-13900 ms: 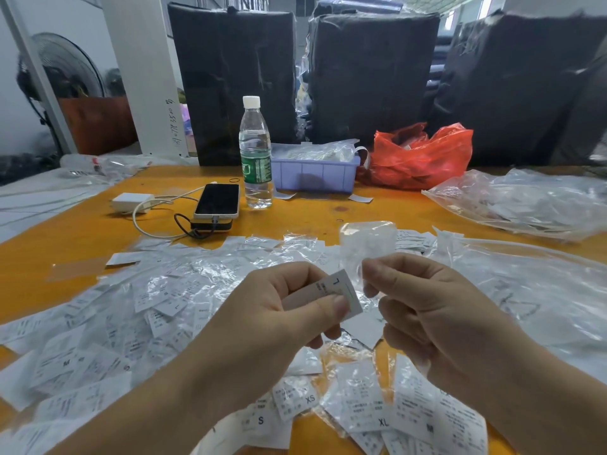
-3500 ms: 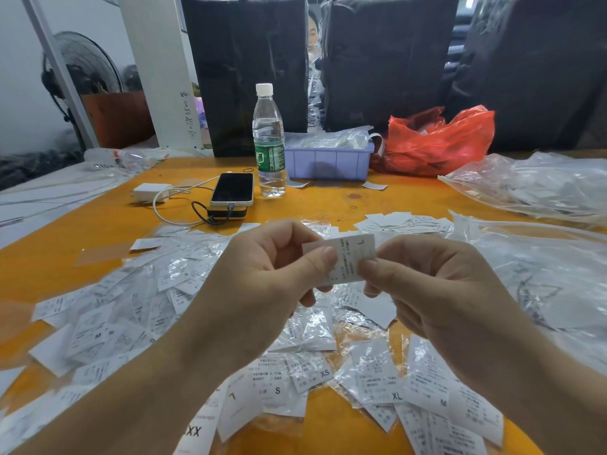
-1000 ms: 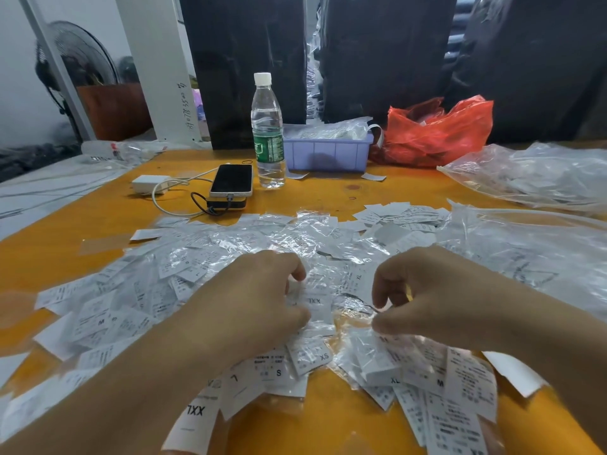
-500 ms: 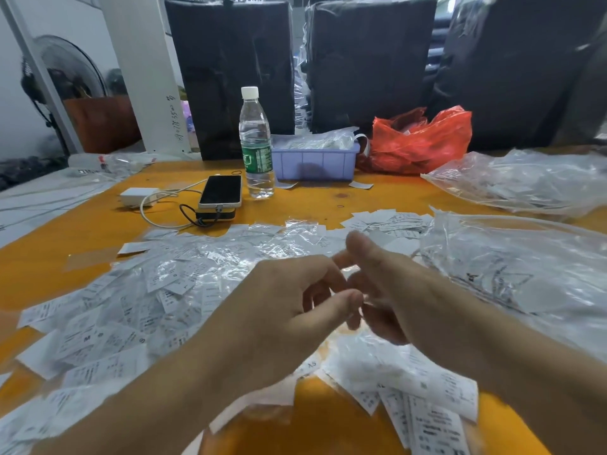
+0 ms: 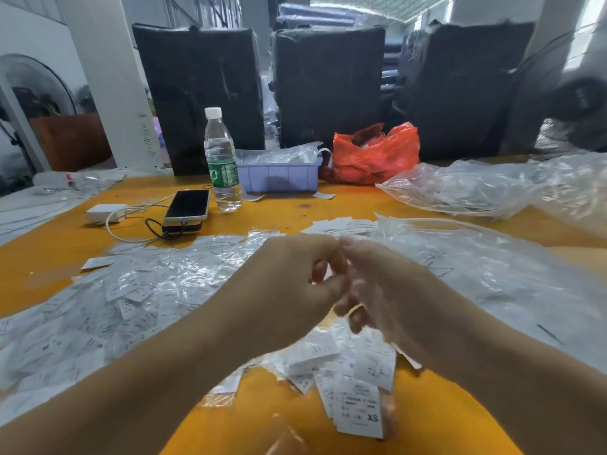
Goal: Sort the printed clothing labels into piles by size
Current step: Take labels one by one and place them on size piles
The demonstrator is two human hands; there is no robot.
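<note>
Both hands lifted off the labels [image 5: 358,402] at six o'clock. Left hand [image 5: 289,290] and right hand [image 5: 387,290] curl together, blurry; I cannot tell what they hold. Read the size letter first.

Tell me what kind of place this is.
Probably a garment workshop or packing room: printed size labels and clear plastic bags cover an orange worktable, and big black-wrapped bundles stand behind it.

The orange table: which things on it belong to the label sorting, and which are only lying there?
For the job:
- loose labels
- XS label stack
- left hand
- right hand

Just lying about:
- water bottle
- phone
- charger
- red bag
</note>
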